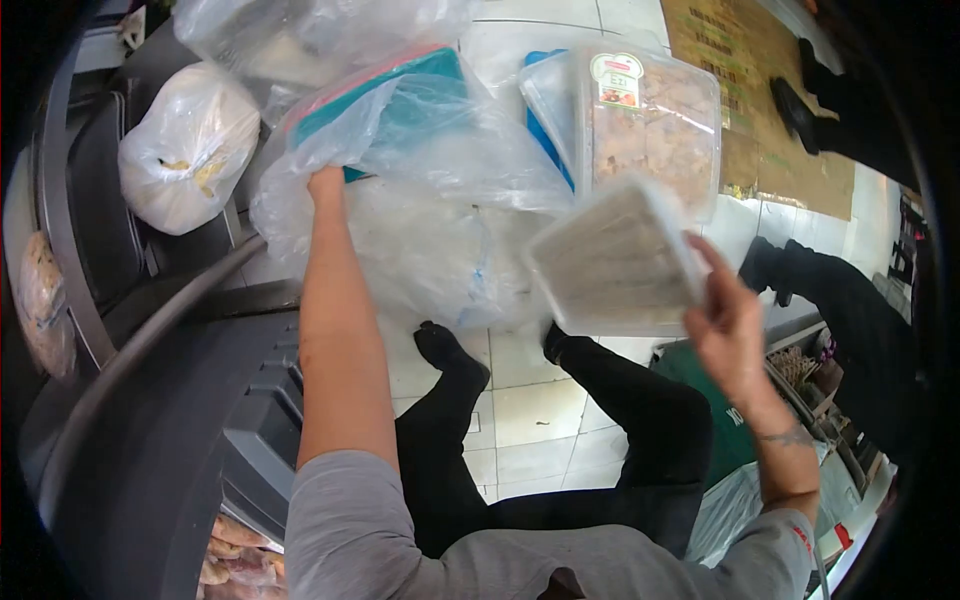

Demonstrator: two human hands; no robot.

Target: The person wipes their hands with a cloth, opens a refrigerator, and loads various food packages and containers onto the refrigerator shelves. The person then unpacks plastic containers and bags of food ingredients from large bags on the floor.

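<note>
My right hand (728, 315) grips the edge of a translucent rectangular plastic container (620, 265), tilted and blurred by motion. I cannot make out its contents. My left hand (325, 182) is closed on the edge of a large clear plastic bag (440, 150), its fingertips hidden by the film. Teal and red flat pieces (400, 100) show inside the bag. Just beyond the held container lies a labelled clear container (655, 130) of pale, meat-like pieces, with a blue-edged item (545, 130) partly under it.
A knotted white bag (190, 150) sits on dark crates at the left. Flattened cardboard (765, 100) covers tiles at the back right, where another person's shoe (793, 115) shows. A dark green bag (690, 385) stands by my right leg. Raw meat pieces (235, 560) lie at lower left.
</note>
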